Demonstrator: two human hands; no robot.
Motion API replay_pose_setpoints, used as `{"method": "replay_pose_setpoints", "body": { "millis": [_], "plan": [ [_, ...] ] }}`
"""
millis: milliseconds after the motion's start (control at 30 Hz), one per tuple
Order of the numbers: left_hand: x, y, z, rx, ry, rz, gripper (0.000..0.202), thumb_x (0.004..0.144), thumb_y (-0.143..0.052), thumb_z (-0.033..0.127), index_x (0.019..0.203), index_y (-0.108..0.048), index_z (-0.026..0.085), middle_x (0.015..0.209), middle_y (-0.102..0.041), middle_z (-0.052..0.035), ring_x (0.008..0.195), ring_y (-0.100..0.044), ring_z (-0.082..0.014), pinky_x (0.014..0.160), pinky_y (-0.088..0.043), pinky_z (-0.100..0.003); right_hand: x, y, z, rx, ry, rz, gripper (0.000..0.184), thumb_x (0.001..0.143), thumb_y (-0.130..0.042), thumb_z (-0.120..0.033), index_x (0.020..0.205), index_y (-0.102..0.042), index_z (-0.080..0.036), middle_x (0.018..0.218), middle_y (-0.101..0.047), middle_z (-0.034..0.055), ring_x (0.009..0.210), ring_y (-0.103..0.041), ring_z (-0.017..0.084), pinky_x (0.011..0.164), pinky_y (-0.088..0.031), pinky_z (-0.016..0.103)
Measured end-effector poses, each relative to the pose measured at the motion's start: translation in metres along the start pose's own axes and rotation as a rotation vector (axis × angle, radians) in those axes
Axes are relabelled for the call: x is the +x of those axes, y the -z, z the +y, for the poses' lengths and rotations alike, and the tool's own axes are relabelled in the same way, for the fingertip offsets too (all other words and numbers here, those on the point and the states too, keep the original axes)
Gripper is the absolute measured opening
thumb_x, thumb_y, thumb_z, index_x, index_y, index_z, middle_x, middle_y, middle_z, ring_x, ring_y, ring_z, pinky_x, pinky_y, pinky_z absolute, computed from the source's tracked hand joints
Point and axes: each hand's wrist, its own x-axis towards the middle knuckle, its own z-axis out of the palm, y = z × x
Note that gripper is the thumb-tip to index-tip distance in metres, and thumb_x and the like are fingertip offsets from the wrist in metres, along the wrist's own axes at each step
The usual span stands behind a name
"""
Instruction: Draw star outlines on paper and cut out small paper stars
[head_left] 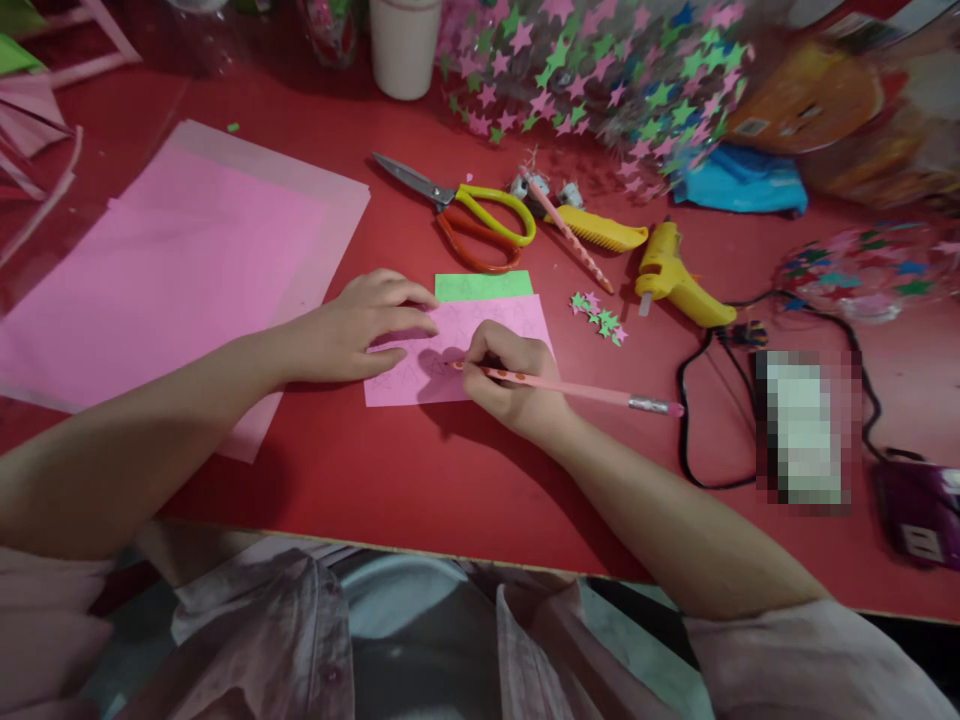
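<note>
A small pink paper sheet (401, 388) with faint pencil-drawn star outlines lies on the red table, partly over a green paper piece (484, 287). My right hand (517, 375) grips a pink pencil (585, 388) with an eraser end, its tip against the pink sheet. Fingers apart, my left hand (375, 325) rests on the sheet's left side and upper edge. Just right of the sheet sits a little cluster of cut green and pink paper stars (598, 318). Behind the green piece lie scissors (450, 200) with yellow and red handles.
Large pink sheets (187, 240) cover the table's left side. Along the back stand a white cup (405, 50) and a clear bag of paper stars (585, 80). Rightward are a second pencil (574, 240), a yellow cutter (607, 230), a yellow glue gun (682, 280) and its black cord (684, 420).
</note>
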Motion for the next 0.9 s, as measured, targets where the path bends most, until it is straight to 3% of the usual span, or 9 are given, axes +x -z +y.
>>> {"method": "replay_pose_setpoints", "body": {
  "millis": [333, 900],
  "plan": [
    [-0.0005, -0.0005, -0.0007, 0.004, 0.005, -0.007, 0.034, 0.084, -0.046, 0.029, 0.114, -0.062, 0.028, 0.130, -0.053, -0.0042, 0.120, -0.042, -0.0253, 0.105, -0.031, -0.046, -0.0032, 0.0008, -0.0061, 0.023, 0.101, -0.094, 0.015, 0.068, -0.048, -0.009, 0.065, -0.039, -0.021, 0.058, -0.044, -0.0050, 0.054, -0.036, 0.007, 0.052, -0.031, 0.020],
    [-0.0005, -0.0029, -0.0025, 0.026, -0.020, 0.015, 0.034, 0.086, -0.046, 0.033, 0.115, -0.062, 0.026, 0.129, -0.054, -0.0064, 0.119, -0.043, -0.0263, 0.104, -0.032, -0.047, -0.0014, 0.0021, -0.0068, 0.022, 0.158, -0.175, 0.016, 0.067, -0.049, -0.006, 0.064, -0.040, -0.020, 0.057, -0.041, -0.0066, 0.052, -0.034, 0.006, 0.051, -0.028, 0.020]
  ]
}}
